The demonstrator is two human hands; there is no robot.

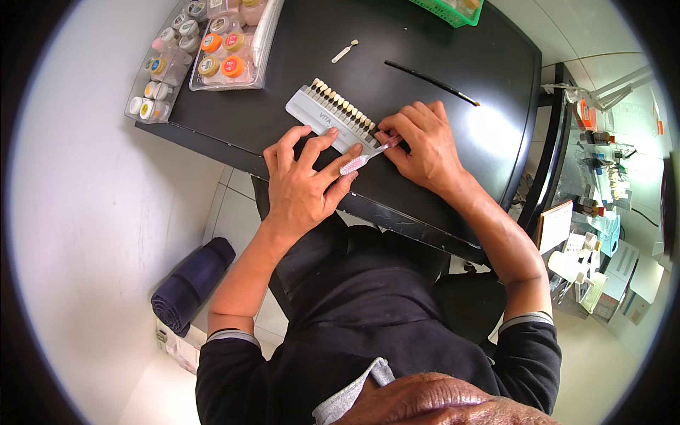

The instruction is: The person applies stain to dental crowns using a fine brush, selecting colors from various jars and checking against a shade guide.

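A long grey tooth shade guide (322, 119), with a row of tooth-shaped tabs along its far side, lies slantwise near the front edge of the black table. My left hand (301, 177) has its fingers spread, with some fingertips resting on the guide's near side. Its thumb and forefinger are close to the bristles of a toothbrush (354, 164); whether they touch is unclear. My right hand (426, 145) grips the toothbrush by its clear pinkish handle, beside the guide's right end. Part of the handle is hidden by the fingers. A single shade tab (345, 51) lies farther back.
A thin black brush (432, 81) lies behind my right hand. Clear trays of capped jars (234, 67) stand at the back left, and a green basket (464, 15) at the far edge. A dark rolled bundle (191, 283) is lower left. Bench clutter fills the right side.
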